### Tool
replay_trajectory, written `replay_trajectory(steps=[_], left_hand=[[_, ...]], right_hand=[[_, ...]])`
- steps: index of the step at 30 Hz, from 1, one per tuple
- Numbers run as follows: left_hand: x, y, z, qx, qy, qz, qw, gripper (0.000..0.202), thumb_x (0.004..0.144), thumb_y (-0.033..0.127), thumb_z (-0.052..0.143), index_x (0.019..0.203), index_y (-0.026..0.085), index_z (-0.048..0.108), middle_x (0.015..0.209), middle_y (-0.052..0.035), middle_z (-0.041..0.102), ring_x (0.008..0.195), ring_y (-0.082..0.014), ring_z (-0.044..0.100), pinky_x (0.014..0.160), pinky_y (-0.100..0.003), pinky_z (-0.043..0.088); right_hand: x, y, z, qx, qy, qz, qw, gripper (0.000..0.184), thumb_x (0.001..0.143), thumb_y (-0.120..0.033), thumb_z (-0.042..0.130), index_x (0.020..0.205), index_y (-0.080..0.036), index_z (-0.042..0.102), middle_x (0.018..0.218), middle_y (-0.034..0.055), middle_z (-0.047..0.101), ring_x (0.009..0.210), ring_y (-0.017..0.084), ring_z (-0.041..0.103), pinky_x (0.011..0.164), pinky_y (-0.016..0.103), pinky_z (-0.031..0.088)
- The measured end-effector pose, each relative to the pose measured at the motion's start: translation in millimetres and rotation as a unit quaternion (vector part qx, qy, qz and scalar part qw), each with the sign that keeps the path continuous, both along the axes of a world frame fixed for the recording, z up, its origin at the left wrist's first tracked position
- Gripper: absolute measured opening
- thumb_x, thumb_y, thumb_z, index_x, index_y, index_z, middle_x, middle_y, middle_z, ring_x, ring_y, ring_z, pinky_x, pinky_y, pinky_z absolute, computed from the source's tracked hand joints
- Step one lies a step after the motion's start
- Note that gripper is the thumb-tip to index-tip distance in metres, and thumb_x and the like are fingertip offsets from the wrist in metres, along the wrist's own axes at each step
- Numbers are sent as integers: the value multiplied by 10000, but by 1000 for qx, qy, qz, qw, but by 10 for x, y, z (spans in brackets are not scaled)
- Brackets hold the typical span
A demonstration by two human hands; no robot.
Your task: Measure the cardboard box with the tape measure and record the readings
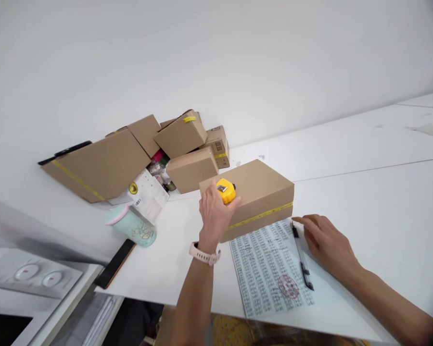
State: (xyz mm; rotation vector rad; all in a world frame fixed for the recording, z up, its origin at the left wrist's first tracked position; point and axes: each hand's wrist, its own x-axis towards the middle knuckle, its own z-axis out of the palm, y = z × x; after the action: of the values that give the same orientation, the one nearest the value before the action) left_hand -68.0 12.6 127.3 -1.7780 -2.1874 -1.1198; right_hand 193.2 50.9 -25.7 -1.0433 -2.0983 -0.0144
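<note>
I make out the box [261,190] as smooth, matt cardboard and the tape measure [228,194] as glossy plastic with a shiny metal clip [222,188]. The pen [300,254] shows me clear plastic, the sheet [260,274] matt paper. I read the cup [133,227] as smooth with a soft sheen, the strap [202,255] as matt and rubbery, the wall [216,57] as matt.

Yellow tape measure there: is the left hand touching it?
Touching. The head view shows the left hand curled around the near side of the yellow tape measure, skin against its case.
</note>
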Motion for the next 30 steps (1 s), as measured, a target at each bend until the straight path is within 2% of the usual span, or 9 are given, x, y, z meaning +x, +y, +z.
replay_trajectory(steps=[3,5,7,9,12,14,21,25,30], left_hand=[[-46,7,85,0,-109,-47,993,672,769,398,728,1322,195,407,1258,-159,601,1193,-330,552,984,-483,420],[-5,-74,174,-1,-251,-121,960,598,813,443,668,1295,199,411,1132,-123,661,1027,-271,637,884,-413,476],[79,-178,282,-27,-388,-217,895,513,870,491,567,1263,191,429,1036,-96,688,829,-213,670,740,-344,499],[176,-261,375,-53,-454,-276,845,485,880,510,537,1234,189,453,1020,-80,689,708,-171,653,643,-296,476],[278,-317,431,-68,-465,-285,835,542,816,512,629,1215,191,453,1017,-69,683,643,-135,622,597,-262,437],[298,-331,419,-78,-461,-278,839,570,798,522,646,1213,188,443,1033,-77,682,632,-128,619,587,-256,427],[22,-380,436,-58,-461,-246,850,517,811,513,634,1205,200,512,1001,-62,702,632,-126,629,582,-237,446],[-519,-379,429,-30,-459,-172,871,462,797,496,656,1123,178,575,900,-43,706,568,-93,587,509,-192,397],[-1233,-410,263,-63,-479,-99,870,464,803,519,621,1037,118,615,733,-52,686,477,-98,546,444,-193,370]], right_hand=[[0,-70,244,49,121,-41,991,243,923,-191,480,1094,-221,649,999,119,665,904,253,621,596,330,478],[-43,-96,521,16,205,-36,978,210,924,-257,509,1063,-221,663,1005,119,670,911,254,624,637,342,496],[-129,-87,871,-111,265,13,958,236,936,-353,499,1038,-230,672,1011,105,685,899,248,628,629,336,504],[-246,-45,1227,-286,305,91,904,348,950,-472,454,977,-224,698,973,97,707,860,234,646,673,341,528],[-427,17,1613,-460,323,225,796,535,929,-615,401,853,-186,711,914,127,719,805,227,661,683,336,545],[-520,22,1739,-493,310,238,778,568,898,-662,425,788,-180,703,859,128,711,739,209,643,620,311,528],[-630,302,1891,-490,336,230,771,413,825,-577,623,698,-185,600,704,58,603,625,147,524,522,256,441],[-532,885,1849,-443,356,141,810,356,852,-488,610,666,-191,553,663,35,564,592,130,492,562,277,439],[-455,1374,1549,-442,314,53,839,361,851,-450,602,619,-190,510,650,41,558,583,135,485,579,309,412]])
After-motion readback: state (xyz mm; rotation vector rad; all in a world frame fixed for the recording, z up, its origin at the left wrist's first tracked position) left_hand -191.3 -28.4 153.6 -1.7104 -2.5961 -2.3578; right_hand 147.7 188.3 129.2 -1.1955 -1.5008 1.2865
